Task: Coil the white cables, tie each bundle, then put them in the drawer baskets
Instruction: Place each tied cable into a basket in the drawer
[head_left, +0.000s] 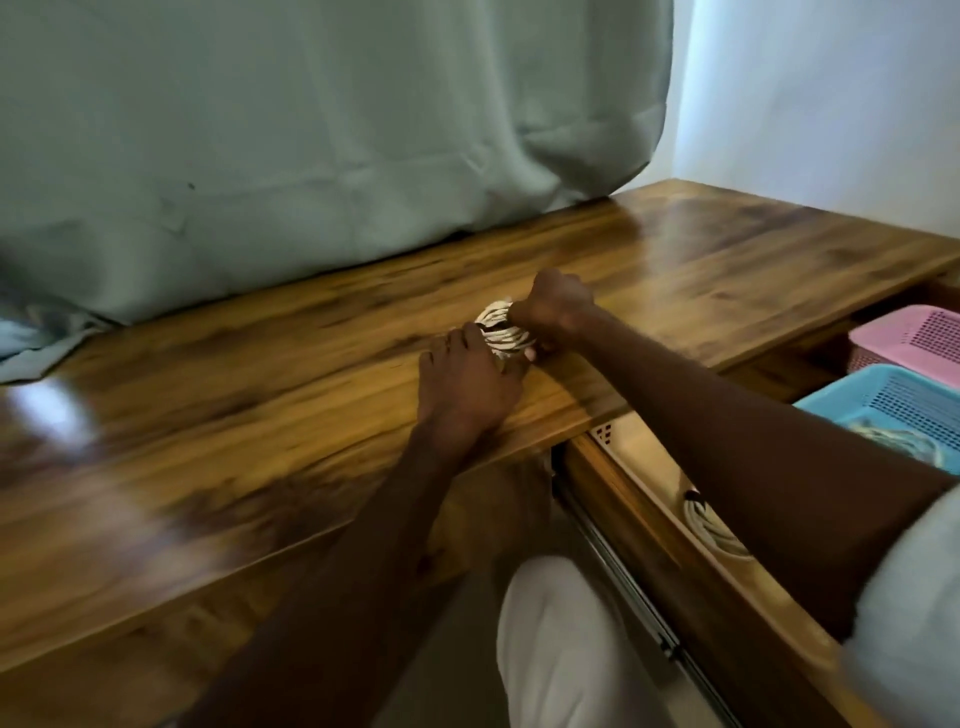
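A small round bundle of coiled white cable sits on the shiny brown wooden table, between both hands. The left hand holds its near side with curled fingers. The right hand is a tight fist gripping the far side. The picture is blurry. To the right, an open wooden drawer holds a blue plastic basket with holes and a pink plastic basket.
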